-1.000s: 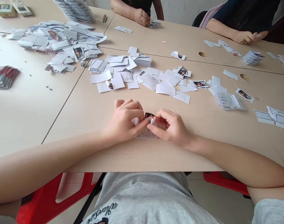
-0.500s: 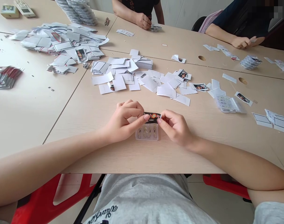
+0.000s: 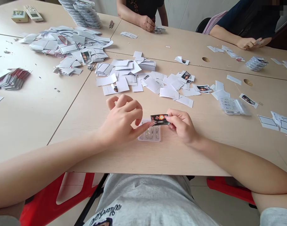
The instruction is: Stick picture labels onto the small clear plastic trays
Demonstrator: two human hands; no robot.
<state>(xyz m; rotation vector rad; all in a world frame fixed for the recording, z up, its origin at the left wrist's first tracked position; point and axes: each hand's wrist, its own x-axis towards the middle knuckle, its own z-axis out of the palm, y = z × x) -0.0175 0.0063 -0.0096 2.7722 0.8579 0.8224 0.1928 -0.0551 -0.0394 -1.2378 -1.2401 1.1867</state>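
The right hand (image 3: 182, 125) pinches a black printed card (image 3: 159, 119) between thumb and fingers, its fingertips partly hidden behind the card. The card's small lettering is too fine to read. The left hand (image 3: 122, 117) grasps nothing visible: its fingers curl loosely in the air while the index finger stretches toward the card's left end, and I cannot tell whether it touches. The card overlaps the upper part of a clear plastic tray (image 3: 149, 133) lying on the surface (image 3: 70, 108), though any contact between them is hard to judge. Small metal hooks (image 3: 150, 133) stand in a row in the tray, partly blocked by the card and finger. Beyond the hands lie loose white paper cards (image 3: 131, 83), and a larger heap of them (image 3: 65, 45) sits further left. Across the surface, a co-worker's hand (image 3: 147, 23) rests near a few small trays, and another co-worker's hand (image 3: 246, 44) holds something too small to make out.
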